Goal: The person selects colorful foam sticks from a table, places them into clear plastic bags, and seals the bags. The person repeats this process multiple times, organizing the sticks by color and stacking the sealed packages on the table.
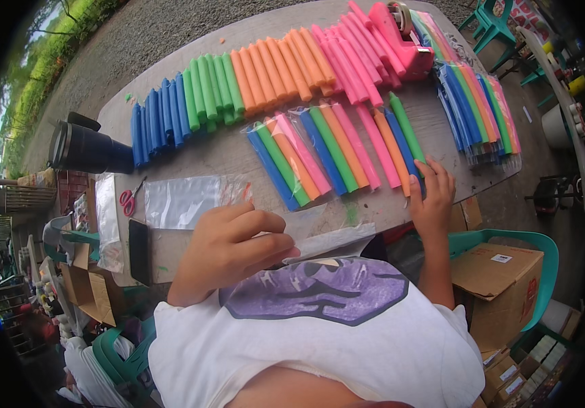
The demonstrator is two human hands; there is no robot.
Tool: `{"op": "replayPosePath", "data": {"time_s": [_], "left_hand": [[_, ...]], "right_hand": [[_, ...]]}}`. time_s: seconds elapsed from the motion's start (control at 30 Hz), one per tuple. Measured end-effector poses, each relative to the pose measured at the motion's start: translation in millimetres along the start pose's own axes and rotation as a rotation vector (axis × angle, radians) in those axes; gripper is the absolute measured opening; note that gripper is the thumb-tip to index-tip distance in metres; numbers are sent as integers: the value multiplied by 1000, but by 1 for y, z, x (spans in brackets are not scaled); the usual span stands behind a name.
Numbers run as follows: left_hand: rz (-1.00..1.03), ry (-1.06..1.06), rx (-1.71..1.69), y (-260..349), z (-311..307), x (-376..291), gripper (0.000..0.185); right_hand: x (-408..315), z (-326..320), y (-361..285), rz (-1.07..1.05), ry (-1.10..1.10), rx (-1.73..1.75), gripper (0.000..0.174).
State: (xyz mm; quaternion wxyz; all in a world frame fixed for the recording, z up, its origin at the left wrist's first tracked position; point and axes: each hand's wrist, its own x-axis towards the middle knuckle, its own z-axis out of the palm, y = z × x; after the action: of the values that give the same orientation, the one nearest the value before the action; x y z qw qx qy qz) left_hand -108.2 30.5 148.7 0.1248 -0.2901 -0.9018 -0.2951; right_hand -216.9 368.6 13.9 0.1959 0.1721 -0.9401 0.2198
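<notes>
My right hand (433, 186) touches the lower ends of a green candle (406, 127) and a blue candle (399, 140); whether it grips them I cannot tell. Beside them lie an orange candle (390, 153) and a pink candle (378, 148). To their left are two clear plastic bags of candles (290, 160) (336, 148), each with blue, green, orange and pink. My left hand (244, 245) is raised near the table's front edge, fingers curled; a clear plastic sheet (328, 239) lies near it. Rows of blue (160, 120), green (213, 89), orange (282, 69) and pink candles (351, 56) lie behind.
A pink tape dispenser (407, 48) stands at the back right, near packed candle bags (471, 109). At left are a dark tumbler (91, 145), scissors (129, 201), a phone (139, 251) and clear bags (183, 201). A cardboard box (499, 275) sits on a green chair (550, 280) at right.
</notes>
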Motion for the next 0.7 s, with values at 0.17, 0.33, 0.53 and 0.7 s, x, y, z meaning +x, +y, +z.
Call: {"op": "replayPosePath", "data": {"time_s": [0.17,0.33,0.53,0.7], "left_hand": [[38,90,75,-1,1,-2,24],[87,117,139,-4,1,-5,24],[26,93,117,-3,3,-6,25],[14,57,41,-1,0,-5,25]], "right_hand": [[2,-3,15,123,-40,65,21],[9,-5,25,203,0,114,16],[12,-3,-22,-116,11,-61,32],[0,16,-41,-102,11,-147,37]]}}
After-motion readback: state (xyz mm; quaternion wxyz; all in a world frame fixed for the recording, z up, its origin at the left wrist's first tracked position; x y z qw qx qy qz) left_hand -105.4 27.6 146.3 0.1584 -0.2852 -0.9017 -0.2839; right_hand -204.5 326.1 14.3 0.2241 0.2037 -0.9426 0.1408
